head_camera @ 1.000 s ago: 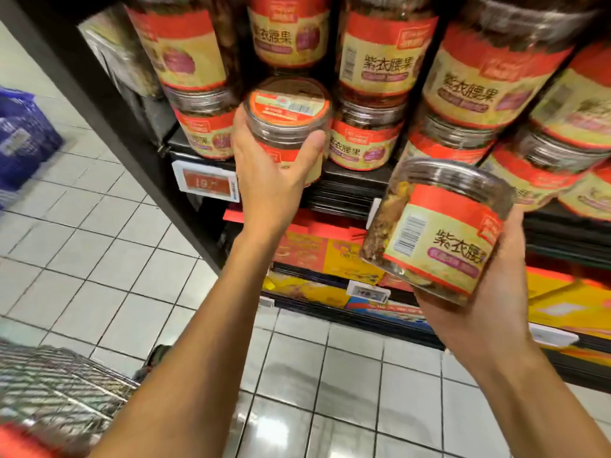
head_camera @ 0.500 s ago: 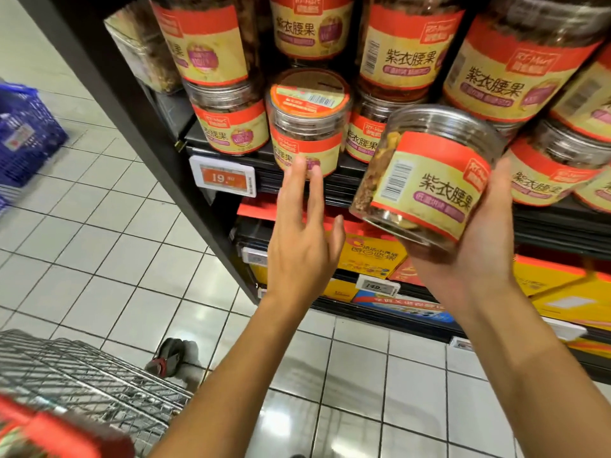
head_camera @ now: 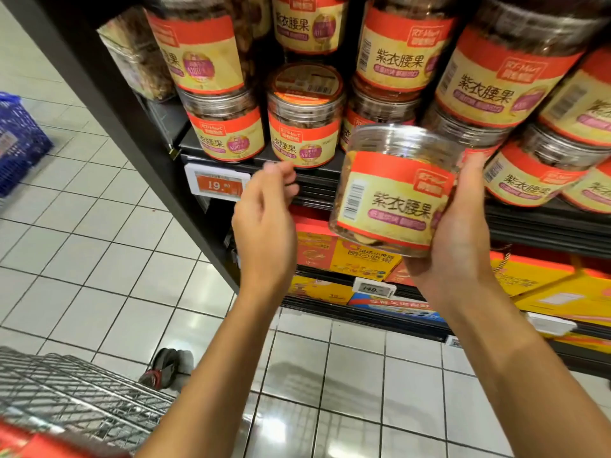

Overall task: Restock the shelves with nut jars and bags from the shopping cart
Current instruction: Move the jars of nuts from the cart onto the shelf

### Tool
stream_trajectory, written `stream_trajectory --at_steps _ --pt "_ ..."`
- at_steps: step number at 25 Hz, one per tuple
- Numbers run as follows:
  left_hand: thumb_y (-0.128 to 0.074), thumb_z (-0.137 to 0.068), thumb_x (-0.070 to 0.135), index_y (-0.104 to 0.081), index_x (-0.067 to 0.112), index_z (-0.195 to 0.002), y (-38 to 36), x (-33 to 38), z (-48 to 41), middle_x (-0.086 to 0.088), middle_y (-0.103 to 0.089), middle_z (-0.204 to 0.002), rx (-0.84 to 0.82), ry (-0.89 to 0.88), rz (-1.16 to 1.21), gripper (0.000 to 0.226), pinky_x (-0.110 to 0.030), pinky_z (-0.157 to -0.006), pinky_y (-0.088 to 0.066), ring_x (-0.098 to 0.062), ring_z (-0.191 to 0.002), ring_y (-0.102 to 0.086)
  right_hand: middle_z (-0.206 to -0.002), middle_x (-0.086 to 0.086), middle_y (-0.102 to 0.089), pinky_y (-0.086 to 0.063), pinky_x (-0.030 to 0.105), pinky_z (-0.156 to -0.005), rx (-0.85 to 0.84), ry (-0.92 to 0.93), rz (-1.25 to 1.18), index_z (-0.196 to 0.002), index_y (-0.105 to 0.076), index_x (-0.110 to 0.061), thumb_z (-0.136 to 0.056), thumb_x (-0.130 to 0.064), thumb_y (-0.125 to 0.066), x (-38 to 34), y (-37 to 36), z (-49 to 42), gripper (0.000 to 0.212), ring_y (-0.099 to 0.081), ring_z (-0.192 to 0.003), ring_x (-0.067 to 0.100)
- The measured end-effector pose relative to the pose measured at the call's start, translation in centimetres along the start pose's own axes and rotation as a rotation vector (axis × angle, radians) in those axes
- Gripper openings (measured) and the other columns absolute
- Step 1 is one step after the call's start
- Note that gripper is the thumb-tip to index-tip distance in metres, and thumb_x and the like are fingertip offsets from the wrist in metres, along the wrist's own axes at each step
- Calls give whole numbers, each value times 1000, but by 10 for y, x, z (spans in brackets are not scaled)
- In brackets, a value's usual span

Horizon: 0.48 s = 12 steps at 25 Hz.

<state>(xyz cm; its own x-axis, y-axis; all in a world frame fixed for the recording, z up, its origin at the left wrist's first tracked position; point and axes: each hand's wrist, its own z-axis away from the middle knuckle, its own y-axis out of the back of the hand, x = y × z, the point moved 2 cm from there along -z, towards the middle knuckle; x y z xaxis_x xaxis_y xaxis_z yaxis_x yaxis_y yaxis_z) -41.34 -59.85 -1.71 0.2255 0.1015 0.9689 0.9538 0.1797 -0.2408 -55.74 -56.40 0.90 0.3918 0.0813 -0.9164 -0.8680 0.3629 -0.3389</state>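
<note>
My right hand [head_camera: 459, 233] grips a clear nut jar [head_camera: 393, 190] with a red and yellow label, held tilted in front of the shelf. My left hand [head_camera: 266, 219] hangs empty just below the shelf edge [head_camera: 251, 161], fingers loosely curled. A matching jar [head_camera: 304, 120] stands on the shelf directly above that hand, apart from it. Several more jars are stacked around it, two levels high. The wire shopping cart [head_camera: 72, 398] sits at the bottom left, with something red blurred at its near edge.
A price tag [head_camera: 216, 183] reading 19.90 is clipped to the shelf edge. Yellow and red gift boxes [head_camera: 357, 259] fill the lower shelf. A blue basket [head_camera: 20, 143] stands on the tiled floor at far left. My shoe [head_camera: 165, 366] shows beside the cart.
My left hand let go of the jar it set on the shelf and dropped back, fingers curling. My right hand brought its jar down and leftward toward the middle.
</note>
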Motion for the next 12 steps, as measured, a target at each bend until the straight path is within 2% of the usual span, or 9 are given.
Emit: stream_trajectory --at_steps 1,2,3,4,6,8,10,11,12 --pt "-28 -101 40 -64 8 -112 -4 12 1 -3 -71 -99 -51 57 16 49 -29 -86 -50 -16 -97 -66 -76 -17 -73 -56 20 -60 -33 18 16 -105 -66 -28 -96 -58 -22 2 -3 -1 54 -70 -75 1" --pt "-23 -99 49 -62 8 -117 -8 23 2 -7 -72 -101 -180 83 23 59 -29 -84 -53 -18 -97 -68 -86 -12 -75 -58 26 -70 -95 49 72 -106 -66 -28 -96 -58 -19 3 -10 -1 57 -71 -85 6" --pt "-26 -95 57 -59 8 -120 -14 32 5 -10 -71 -105 -273 75 1 64 -32 -84 -55 -20 -99 -68 -96 -9 -74 -57 31 -82 -157 96 99 -111 -64 -27 -95 -58 -16 2 -17 2 59 -69 -95 9" --pt "-39 -88 62 -55 8 -123 -20 37 8 -11 -70 -109 -353 17 -43 66 -36 -85 -55 -21 -101 -68 -107 -5 -72 -54 34 -89 -220 140 107 -118 -60 -25 -94 -57 -14 0 -23 6 62 -66 -104 11" --pt "-67 -69 52 -51 9 -122 -23 44 14 -6 -70 -108 -325 -64 -67 70 -35 -82 -56 -18 -98 -68 -122 0 -65 -48 33 -98 -372 168 83 -130 -53 -18 -91 -58 -10 -2 -29 11 70 -59 -117 14" --pt "-70 -62 39 -52 10 -116 -15 39 11 1 -71 -99 -241 -96 -34 64 -27 -75 -56 -14 -91 -70 -133 -1 -58 -42 27 -104 -445 193 134 -135 -47 -17 -89 -63 -8 -7 -30 14 76 -51 -125 9" --pt "-69 -61 40 -51 13 -116 -9 42 7 3 -69 -101 -168 -128 -46 64 -27 -77 -55 -12 -93 -69 -134 -9 -55 -39 25 -107 -312 263 269 -132 -48 -23 -87 -70 -15 -10 -25 17 73 -49 -124 1" --pt "-68 -61 43 -49 14 -118 -8 46 3 2 -67 -105 -123 -156 -62 67 -29 -81 -55 -11 -95 -68 -128 -11 -58 -41 27 -105 -197 338 318 -124 -53 -26 -89 -66 -19 -12 -22 18 63 -52 -120 0" --pt "-67 -60 46 -45 13 -121 -9 51 -2 1 -65 -108 -79 -192 -76 72 -30 -84 -54 -9 -97 -66 -122 -10 -61 -43 29 -102 -153 400 330 -116 -57 -28 -89 -60 -21 -14 -23 20 55 -55 -116 2"
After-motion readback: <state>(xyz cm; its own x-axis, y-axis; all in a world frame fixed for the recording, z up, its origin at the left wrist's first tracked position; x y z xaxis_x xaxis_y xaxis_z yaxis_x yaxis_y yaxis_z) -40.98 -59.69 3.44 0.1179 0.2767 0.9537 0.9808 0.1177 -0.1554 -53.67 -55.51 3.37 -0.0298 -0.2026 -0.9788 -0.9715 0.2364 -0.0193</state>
